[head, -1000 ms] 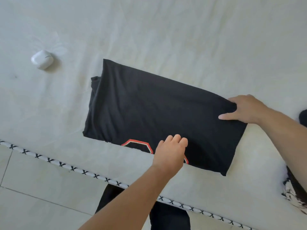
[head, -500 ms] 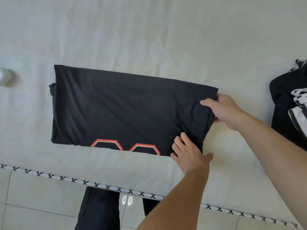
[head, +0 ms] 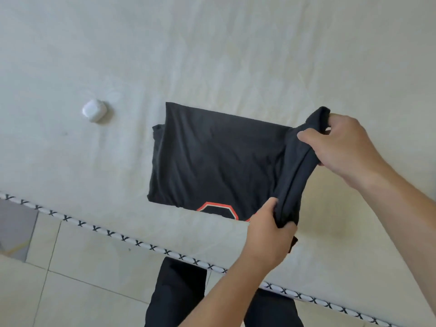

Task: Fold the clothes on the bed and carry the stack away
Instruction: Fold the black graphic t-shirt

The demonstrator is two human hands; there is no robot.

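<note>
The shirt [head: 212, 156] lies flat on the bed [head: 212, 55], already narrowed to a rectangle, so that only its right end needs turning over. Both hands take that end because a two-corner hold keeps the edge straight as it travels. The left hand [head: 269, 237] pinches the near corner, thumb on top and fingers [head: 286, 228] curled beneath the bunched cloth. The right hand [head: 342, 147] grips the far corner, fingers wrapped round the gathered edge, thumb laid across it. Between the two hands the lifted edge stands up off the bed as a taut ridge, while the rest of the shirt, left of the fingers, stays flat as the base for the fold. I judge the next move is to carry this edge leftward. A white case [head: 94, 110] sits well left of the fingers, clear of the fold.
</note>
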